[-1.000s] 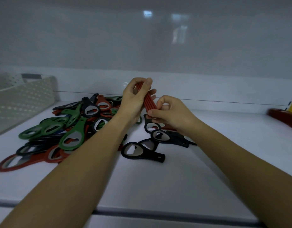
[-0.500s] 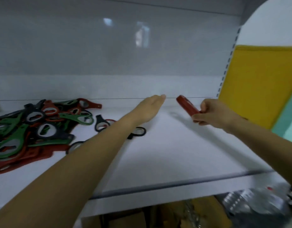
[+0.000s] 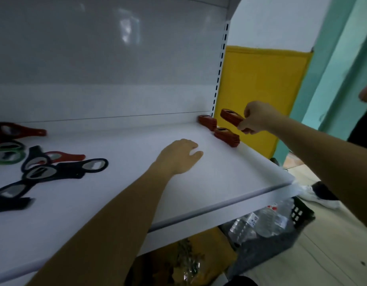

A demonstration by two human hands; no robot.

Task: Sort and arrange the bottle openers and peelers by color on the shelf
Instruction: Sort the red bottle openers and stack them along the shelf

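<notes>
Red bottle openers (image 3: 230, 117), a flat plastic bundle, are pinched in the right hand (image 3: 256, 118) at centre right, just beside two like stacks (image 3: 227, 137) on the smooth white shelf (image 3: 137, 203). Left hand (image 3: 179, 155) rests relaxed on it mid-frame

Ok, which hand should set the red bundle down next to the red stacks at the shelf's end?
Right. The right hand grips the red bundle, close to the two red stacks at the right end of the shelf. The left hand rests open on the shelf, empty and farther away.
</notes>
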